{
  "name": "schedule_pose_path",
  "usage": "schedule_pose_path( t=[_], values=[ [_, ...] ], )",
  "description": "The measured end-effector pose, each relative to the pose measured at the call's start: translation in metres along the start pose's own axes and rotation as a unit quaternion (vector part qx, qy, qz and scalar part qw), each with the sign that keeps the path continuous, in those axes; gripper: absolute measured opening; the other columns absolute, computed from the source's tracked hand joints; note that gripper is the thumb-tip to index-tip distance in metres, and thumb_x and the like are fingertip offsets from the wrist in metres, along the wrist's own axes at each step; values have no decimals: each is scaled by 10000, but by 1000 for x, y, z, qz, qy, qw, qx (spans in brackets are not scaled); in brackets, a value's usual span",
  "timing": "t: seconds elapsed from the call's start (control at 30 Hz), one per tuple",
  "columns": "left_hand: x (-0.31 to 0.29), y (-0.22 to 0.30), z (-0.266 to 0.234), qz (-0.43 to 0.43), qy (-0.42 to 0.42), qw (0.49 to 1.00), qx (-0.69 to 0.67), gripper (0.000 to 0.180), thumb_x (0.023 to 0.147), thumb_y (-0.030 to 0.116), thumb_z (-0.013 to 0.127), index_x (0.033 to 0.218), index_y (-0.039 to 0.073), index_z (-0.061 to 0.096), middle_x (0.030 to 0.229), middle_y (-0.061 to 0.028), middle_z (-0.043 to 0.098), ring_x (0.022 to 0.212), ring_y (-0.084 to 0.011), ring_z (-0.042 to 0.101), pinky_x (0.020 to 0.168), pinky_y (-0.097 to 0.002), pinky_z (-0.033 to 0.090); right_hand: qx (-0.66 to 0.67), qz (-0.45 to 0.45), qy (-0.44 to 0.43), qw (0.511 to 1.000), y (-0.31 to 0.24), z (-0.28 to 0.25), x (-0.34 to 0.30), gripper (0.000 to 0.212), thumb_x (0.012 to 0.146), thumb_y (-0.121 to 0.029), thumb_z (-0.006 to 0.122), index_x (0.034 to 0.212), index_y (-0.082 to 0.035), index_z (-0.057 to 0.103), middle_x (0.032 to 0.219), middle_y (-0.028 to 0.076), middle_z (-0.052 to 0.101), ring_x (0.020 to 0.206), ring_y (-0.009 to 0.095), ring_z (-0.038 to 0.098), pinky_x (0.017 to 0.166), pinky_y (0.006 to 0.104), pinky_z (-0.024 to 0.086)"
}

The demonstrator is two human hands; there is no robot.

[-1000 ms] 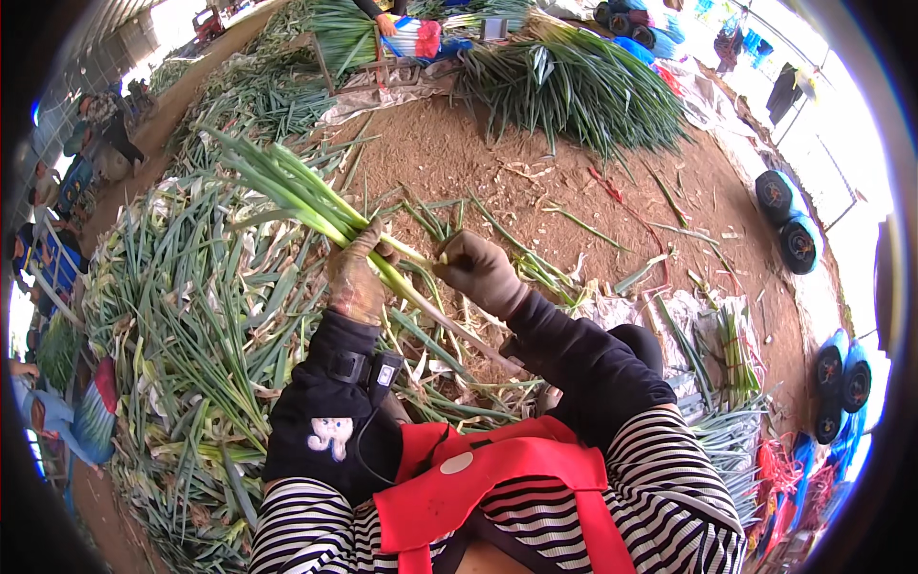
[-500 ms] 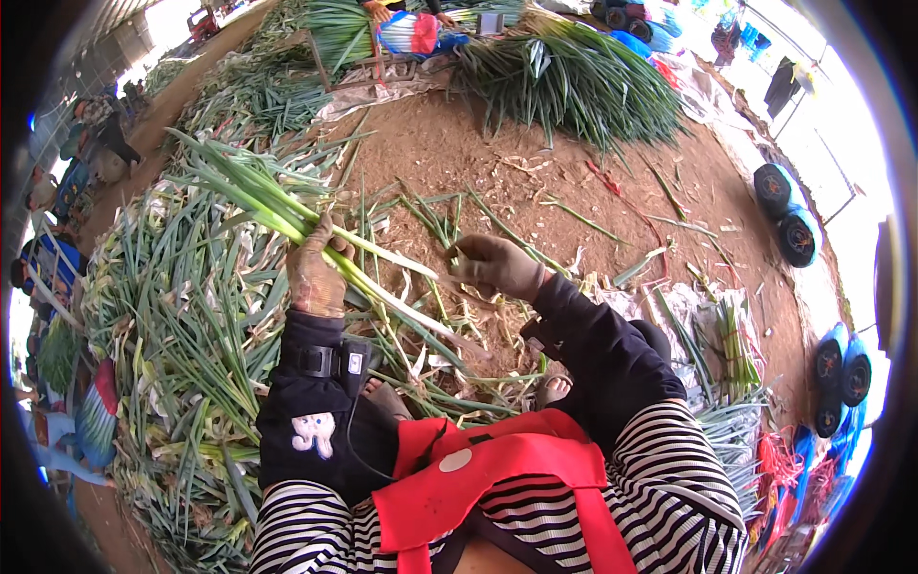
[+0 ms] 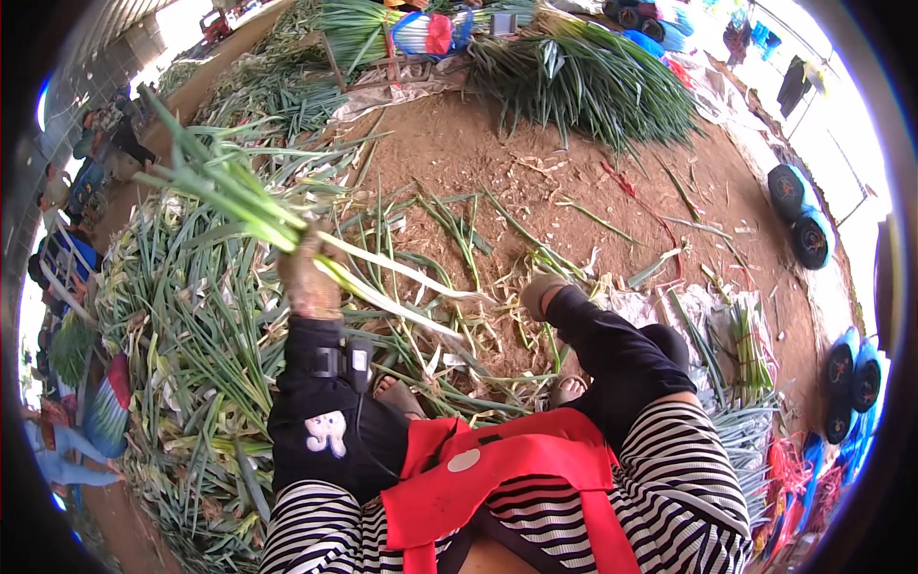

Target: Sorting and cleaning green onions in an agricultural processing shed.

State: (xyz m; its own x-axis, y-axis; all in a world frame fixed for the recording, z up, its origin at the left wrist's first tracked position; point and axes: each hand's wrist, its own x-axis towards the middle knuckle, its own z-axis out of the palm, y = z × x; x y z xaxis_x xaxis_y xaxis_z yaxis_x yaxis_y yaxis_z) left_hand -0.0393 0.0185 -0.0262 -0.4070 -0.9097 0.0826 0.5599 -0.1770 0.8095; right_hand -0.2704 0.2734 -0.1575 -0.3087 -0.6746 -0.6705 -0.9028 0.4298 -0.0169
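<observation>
My gloved left hand point(image 3: 310, 279) is closed round a small bunch of green onions point(image 3: 251, 209). Their green leaves reach up to the far left, blurred by motion. Two pale stalks point out to the right, toward my other hand. My gloved right hand point(image 3: 541, 295) hangs low over the littered ground, apart from the stalk ends. It is seen edge-on and its fingers are mostly hidden, so whether it holds anything does not show. Loose leaves and peeled skins point(image 3: 449, 368) lie beneath both hands, around my feet.
A broad heap of green onion leaves point(image 3: 191, 316) covers the left side. Far off lie a big pile of green onions point(image 3: 593, 81) and a wrapped bundle point(image 3: 421, 33) on a frame. A tied bunch point(image 3: 749, 349) and red twine point(image 3: 786, 467) are at the right, near wrapped rolls point(image 3: 803, 215).
My right hand has drawn away from the stalks, to the right and slightly nearer me. My left hand still grips the green onions, whose leaves have swung and blurred. The view has shifted a little.
</observation>
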Motion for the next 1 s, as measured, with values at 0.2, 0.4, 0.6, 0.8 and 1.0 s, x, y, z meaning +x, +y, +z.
schedule_pose_path(
  t=[0.2,0.4,0.6,0.8,1.0],
  values=[
    [10,26,-3,13,82,996,-9,204,846,118,672,999,27,572,880,-65,634,614,-88,490,548,-248,425,87,-7,187,978,8,23,9,440,750,-204,623,1173,-94,568,1050,163,638,991,334,617,836,432,494],
    [24,19,-31,-39,62,997,-39,207,855,142,666,1011,42,575,896,-66,635,623,-86,479,549,-235,426,303,-188,499,790,-59,-44,-31,377,832,-345,628,1129,-115,594,960,145,629,867,328,626,746,412,500],
    [18,19,-23,-68,25,996,-57,222,872,168,644,1048,51,575,979,-77,642,641,-76,477,560,-222,433,295,-262,404,825,-69,-45,-29,361,844,-324,630,1138,-115,609,942,124,618,818,303,623,709,380,496],
    [18,21,-27,-80,8,995,-66,236,880,184,634,1068,56,572,1014,-81,642,646,-70,480,579,-218,447,368,-315,314,816,-74,-47,-24,271,869,-264,594,1037,-57,638,884,141,646,812,285,626,721,375,499],
    [-2,26,3,-64,-10,998,5,208,869,152,643,1045,60,583,914,-82,643,607,-82,491,561,-245,462,233,-362,359,828,-76,-39,-22,221,873,-232,552,951,-41,629,829,147,645,751,342,617,707,403,500]
  ],
)
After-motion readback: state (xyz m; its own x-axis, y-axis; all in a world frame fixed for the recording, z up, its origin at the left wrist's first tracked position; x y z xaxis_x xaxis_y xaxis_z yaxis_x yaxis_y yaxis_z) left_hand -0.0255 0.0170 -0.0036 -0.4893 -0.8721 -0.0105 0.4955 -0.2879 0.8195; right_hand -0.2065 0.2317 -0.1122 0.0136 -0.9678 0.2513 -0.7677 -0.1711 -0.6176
